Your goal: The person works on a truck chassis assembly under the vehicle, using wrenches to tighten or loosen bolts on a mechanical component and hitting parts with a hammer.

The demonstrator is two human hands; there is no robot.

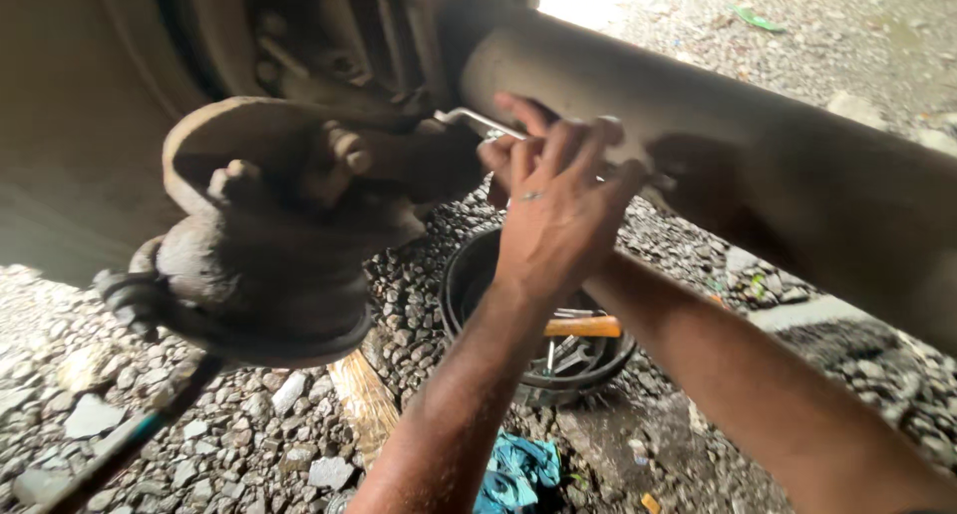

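Observation:
A silver wrench [477,122] lies along a thick, dirty axle tube [758,145], its head by a fitting behind a rusty round brake chamber [259,265]. My left hand [558,210], a ring on one finger, is wrapped over the wrench shaft with its back toward me. My right hand [495,167] sits mostly hidden behind the left one. Only its curled fingertips show, at the wrench near its head. My right forearm [758,384] comes in from the lower right.
On the gravel ground below sits a black round tub [469,275] holding tools, one with an orange handle [583,327]. A blue rag [518,469] lies near my left forearm. A dark hose [130,444] runs down from the brake chamber at lower left.

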